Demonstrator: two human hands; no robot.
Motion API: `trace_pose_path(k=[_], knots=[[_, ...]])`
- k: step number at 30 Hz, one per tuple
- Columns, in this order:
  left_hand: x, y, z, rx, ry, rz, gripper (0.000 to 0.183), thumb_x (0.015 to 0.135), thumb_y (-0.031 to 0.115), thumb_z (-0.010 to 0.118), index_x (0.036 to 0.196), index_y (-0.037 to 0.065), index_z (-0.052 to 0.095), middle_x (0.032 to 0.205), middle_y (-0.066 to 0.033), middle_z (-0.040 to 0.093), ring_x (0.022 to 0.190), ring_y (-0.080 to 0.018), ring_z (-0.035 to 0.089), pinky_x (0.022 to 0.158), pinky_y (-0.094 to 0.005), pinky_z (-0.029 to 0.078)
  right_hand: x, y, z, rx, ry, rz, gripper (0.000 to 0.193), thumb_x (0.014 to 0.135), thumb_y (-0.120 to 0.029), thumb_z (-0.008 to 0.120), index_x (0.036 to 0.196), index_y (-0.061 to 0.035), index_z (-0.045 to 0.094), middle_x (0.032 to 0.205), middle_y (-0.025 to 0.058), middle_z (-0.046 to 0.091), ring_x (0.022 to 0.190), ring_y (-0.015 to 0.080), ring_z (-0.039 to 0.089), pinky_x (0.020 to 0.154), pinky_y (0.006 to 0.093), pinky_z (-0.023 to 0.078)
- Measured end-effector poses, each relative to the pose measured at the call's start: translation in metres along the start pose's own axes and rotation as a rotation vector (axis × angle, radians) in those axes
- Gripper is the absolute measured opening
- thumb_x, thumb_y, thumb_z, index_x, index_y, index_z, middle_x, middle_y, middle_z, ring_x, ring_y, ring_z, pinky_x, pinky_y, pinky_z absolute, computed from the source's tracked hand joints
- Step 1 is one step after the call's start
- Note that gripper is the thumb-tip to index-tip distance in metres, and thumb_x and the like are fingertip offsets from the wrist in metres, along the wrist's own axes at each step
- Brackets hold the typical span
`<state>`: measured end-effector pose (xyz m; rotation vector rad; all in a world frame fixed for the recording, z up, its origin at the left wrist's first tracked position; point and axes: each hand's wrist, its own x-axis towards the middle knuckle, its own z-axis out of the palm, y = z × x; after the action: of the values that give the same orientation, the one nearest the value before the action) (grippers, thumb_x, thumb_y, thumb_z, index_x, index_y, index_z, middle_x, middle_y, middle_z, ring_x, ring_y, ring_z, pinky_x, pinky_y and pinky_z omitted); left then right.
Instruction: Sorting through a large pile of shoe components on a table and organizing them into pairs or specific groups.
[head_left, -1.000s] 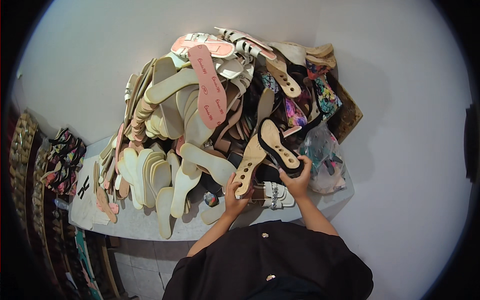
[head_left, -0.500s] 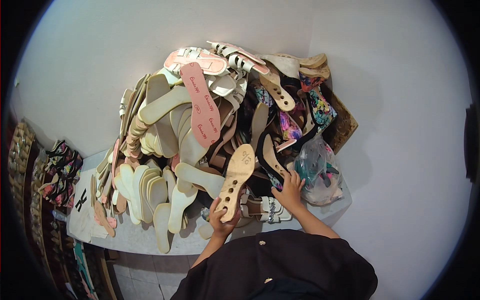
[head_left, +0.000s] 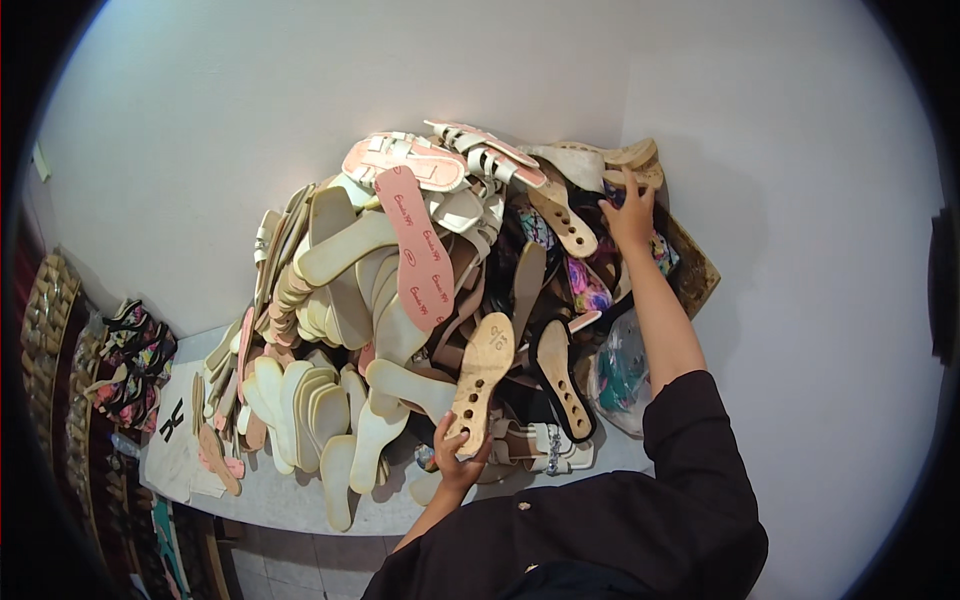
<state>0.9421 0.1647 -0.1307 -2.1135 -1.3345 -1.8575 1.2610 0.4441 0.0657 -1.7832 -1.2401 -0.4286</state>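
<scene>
L hand (head_left: 460, 463) grips drilled wooden sole (head_left: 488, 355) by its holed end, nr front edge of table (head_left: 290, 502); R hand (head_left: 634, 212) w/ fingers spread at wooden wedges (head_left: 632, 155), far R, contact unclear. Pale walls (head_left: 810, 300) behind & R.

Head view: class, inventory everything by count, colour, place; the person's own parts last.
Wooden sole: 1, tan, front centre
Black-edged sole: 1, tan, right of it
Plain insoles: many, cream, pile's left
Printed insole: 1, pink, atop pile
Strappy sandals: several, white, pile's back
Jewelled sandals: count unclear, white, table's front
Patterned pieces: several, multicoloured, pile's right
Plastic bag: 1, clear, table's right
Board: 1, brown, pile's right edge
Table: 1, grey, under pile
Floral stack: 1, multicoloured, left of table
Shelving: count unclear, brown, far left
Floor: 1, grey, below table
Left hand: 1, bare, on wooden sole
Right hand: 1, bare, over pile's back
Shirt: 1, black, bottom
</scene>
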Motion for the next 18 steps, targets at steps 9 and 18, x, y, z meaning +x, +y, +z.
trace_pose_path(k=[9, 18], knots=[[0.001, -0.006, 0.002, -0.037, -0.004, -0.026, 0.054, 0.064, 0.012, 0.082, 0.102, 0.010, 0.043, 0.125, -0.0287, 0.044, 0.109, -0.0390, 0.053, 0.090, -0.0426, 0.044, -0.052, 0.022, -0.059, 0.418, -0.010, 0.148, 0.052, 0.068, -0.013, 0.069, 0.113, -0.0050, 0.046, 0.101, 0.0217, 0.059, 0.098, 0.0347, 0.058, 0.084, 0.0390, 0.045], [0.014, 0.011, 0.002, -0.038, 0.039, -0.056, 0.051, 0.063, 0.009, 0.082, 0.100, 0.009, 0.047, 0.123, -0.0242, 0.043, 0.106, -0.0363, 0.053, 0.088, -0.0423, 0.044, -0.162, 0.033, -0.149, 1.225, -0.160, 0.388, 0.054, 0.068, -0.001, 0.066, 0.115, -0.0048, 0.042, 0.106, 0.0068, 0.049, 0.094, 0.0167, 0.050, 0.086, 0.0283, 0.041]])
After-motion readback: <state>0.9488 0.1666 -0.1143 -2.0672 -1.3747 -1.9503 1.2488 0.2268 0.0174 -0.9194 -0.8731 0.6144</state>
